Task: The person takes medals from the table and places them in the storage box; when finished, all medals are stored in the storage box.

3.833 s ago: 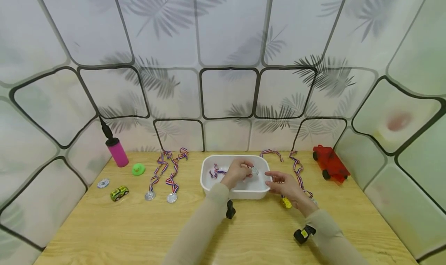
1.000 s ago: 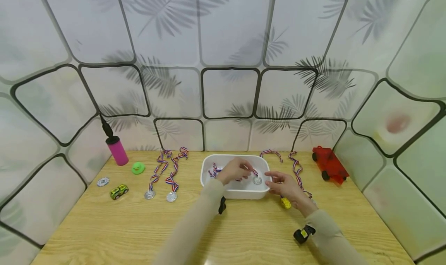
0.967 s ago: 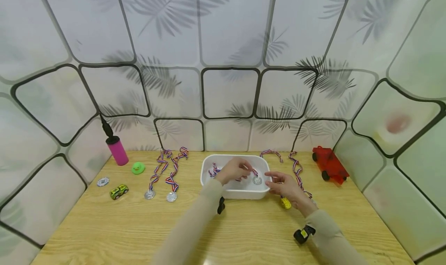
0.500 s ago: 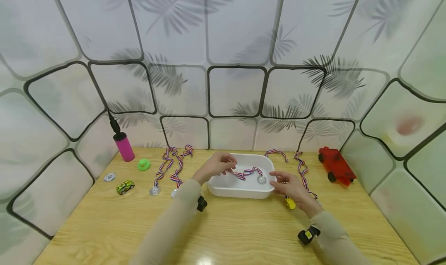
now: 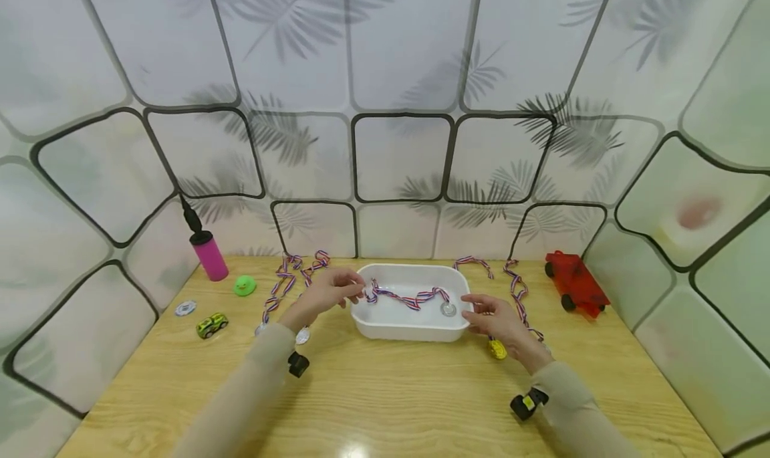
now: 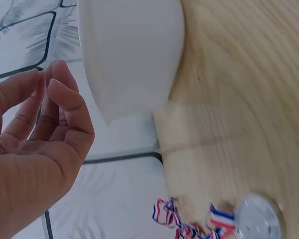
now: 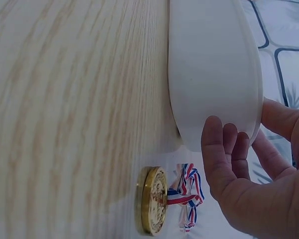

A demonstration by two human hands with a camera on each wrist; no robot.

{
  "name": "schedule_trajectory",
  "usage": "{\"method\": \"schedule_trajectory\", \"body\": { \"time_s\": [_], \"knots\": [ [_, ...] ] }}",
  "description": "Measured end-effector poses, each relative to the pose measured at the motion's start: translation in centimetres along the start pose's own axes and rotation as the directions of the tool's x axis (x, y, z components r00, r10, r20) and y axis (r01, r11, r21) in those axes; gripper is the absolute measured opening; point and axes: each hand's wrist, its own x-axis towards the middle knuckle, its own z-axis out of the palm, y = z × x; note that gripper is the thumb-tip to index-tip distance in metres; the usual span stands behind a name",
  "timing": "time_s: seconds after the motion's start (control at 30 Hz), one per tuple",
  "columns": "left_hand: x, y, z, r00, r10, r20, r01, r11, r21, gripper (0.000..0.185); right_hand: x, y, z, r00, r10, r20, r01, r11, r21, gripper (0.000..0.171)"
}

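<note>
— Ribbon check first: striped red, white and blue ribbon strung across the white plastic tub, its round silver medal disc lying inside near the right wall, other end draped at the left rim.
— Left hand?
— Fingertips loosely curled at that ribbon end. Pinching or merely touching, impossible to tell. Nothing between them in the wrist view.
— Right hand?
— Relaxed, gripping nothing, just beside the tub's right wall.
— Best way on, probably?
— Feed the draped end down inside the rim, slowly, without dragging the disc. Brace the tub against sliding on the pale wooden counter.
</note>
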Motion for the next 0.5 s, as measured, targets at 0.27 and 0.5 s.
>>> {"method": "schedule_trajectory", "body": {
  "time_s": [0.27,0.5],
  "knots": [
    [-2.6,-1.4,-2.7,1.0,-0.028,0.001,0.028,0.999,0.028,0.025,0.2,0.1,-0.1,1.0,-0.002,-0.009,0.002,1.0,0.003,0.046],
    [-4.3,-2.9,-4.4,0.998,-0.066,0.016,0.064,0.992,0.108,0.033,0.0,0.0,-0.1,1.0,-0.01,0.006,0.01,1.0,0.006,0.047]
  ]
}}
